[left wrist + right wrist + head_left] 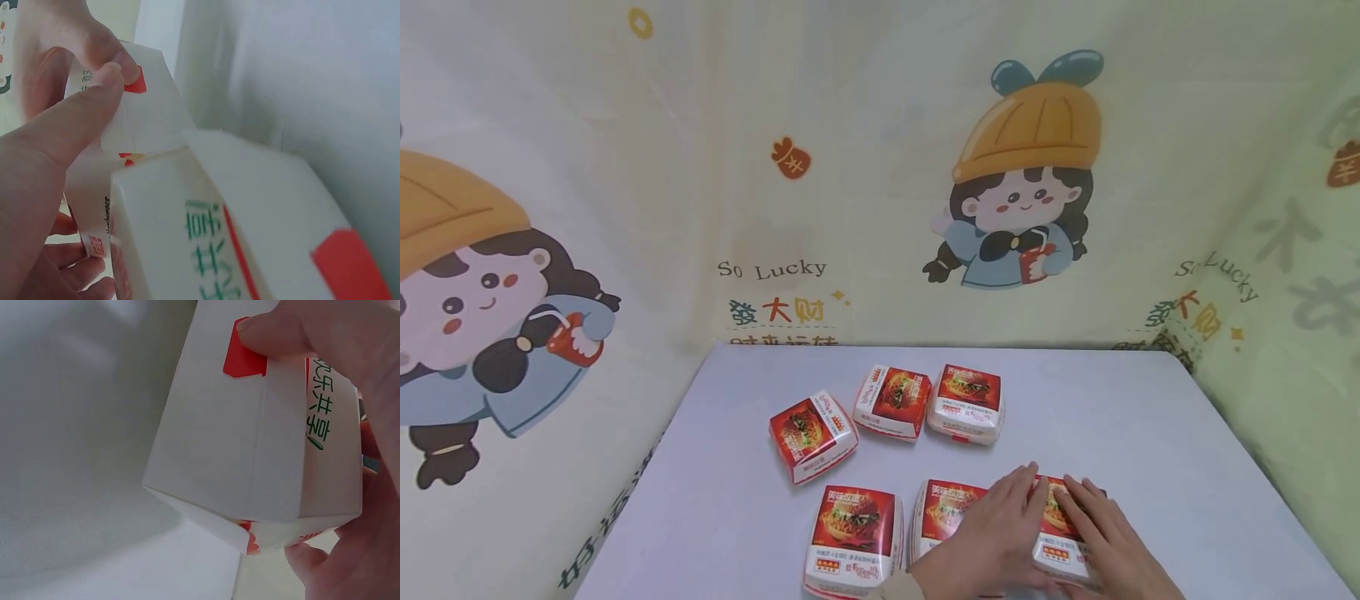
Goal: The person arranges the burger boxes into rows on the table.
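At the front right of the table in the head view, both hands hold one hamburger box, red and white with a burger picture. My left hand lies along its left side and my right hand along its right, fingers over the lid. Thumbs meet at the front flap in the left wrist view. In the right wrist view a thumb presses by the red tab. Another hamburger box sits just left, partly hidden behind my left hand.
More hamburger boxes stand on the white table: one at front centre, three behind, at left, middle and right. A printed cloth hangs around the table's back and sides.
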